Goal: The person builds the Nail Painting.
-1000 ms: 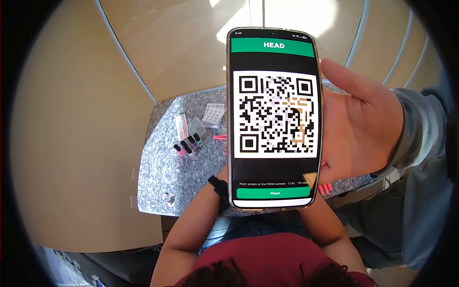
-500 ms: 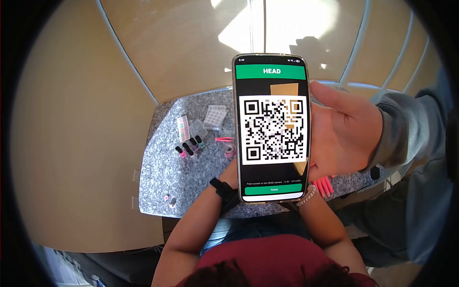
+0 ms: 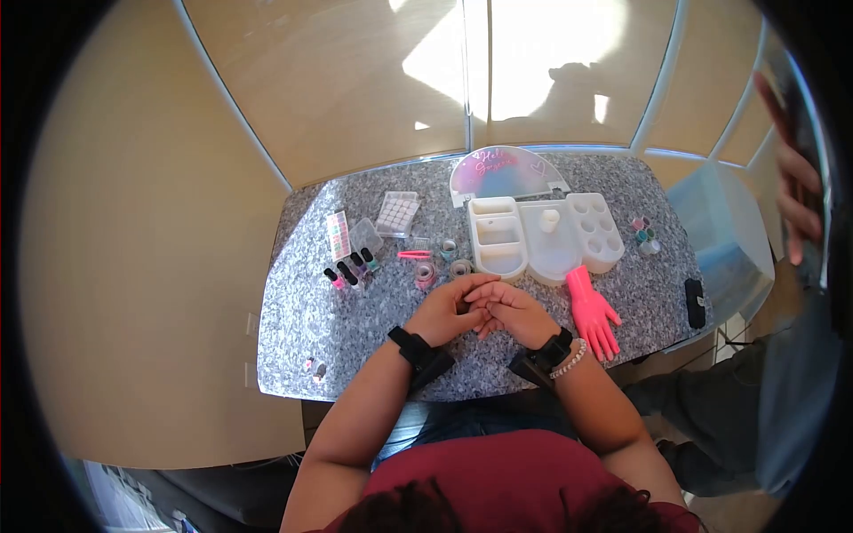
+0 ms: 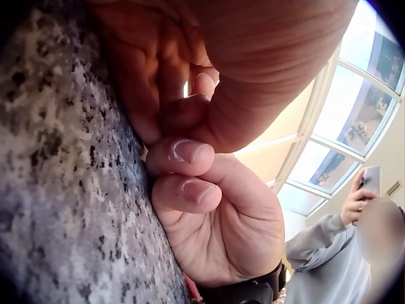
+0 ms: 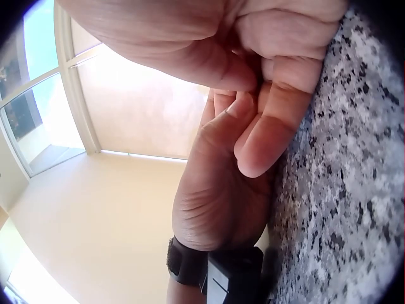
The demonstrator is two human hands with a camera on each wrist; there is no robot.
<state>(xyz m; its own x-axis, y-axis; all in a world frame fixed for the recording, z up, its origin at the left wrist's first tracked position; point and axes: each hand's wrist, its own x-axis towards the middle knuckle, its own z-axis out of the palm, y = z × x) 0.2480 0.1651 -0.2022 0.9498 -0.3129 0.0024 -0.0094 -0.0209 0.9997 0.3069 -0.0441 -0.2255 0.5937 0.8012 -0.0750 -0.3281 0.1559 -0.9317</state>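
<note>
the left hand [image 3: 437,320] and the right hand [image 3: 526,318] meet above the near part of the speckled grey counter [image 3: 338,320], their fingers loosely bent and touching one another, the gap between each thumb and its fingers narrow. a dark strap [image 3: 418,351] circles the left wrist; a second dark strap [image 3: 551,354] and a pale beaded bracelet [image 3: 569,360] sit on the right. closest to the left hand are a pink round roll [image 3: 426,275] and a paler round roll [image 3: 460,269], with pink tweezers [image 3: 414,255] just behind them. beyond the hands stands a white organiser [image 3: 546,251]: three compartments on its left, a short white post in the middle, six round wells on its right, and a lettered pastel panel [image 3: 502,180] at its back. the bright pink hand form [image 3: 593,311] lies in front of the organiser, to the right of the right hand, fingertips toward the person. to the left are four black-capped bottles [image 3: 352,269], a clear box [image 3: 365,235], a coloured card [image 3: 338,234] and a gridded case [image 3: 397,215]; to the far right, small pots [image 3: 646,235] and a black object [image 3: 694,304]. in the left wrist view, a second person in a grey top [image 4: 329,266] holds up a phone [image 4: 371,180].
</note>
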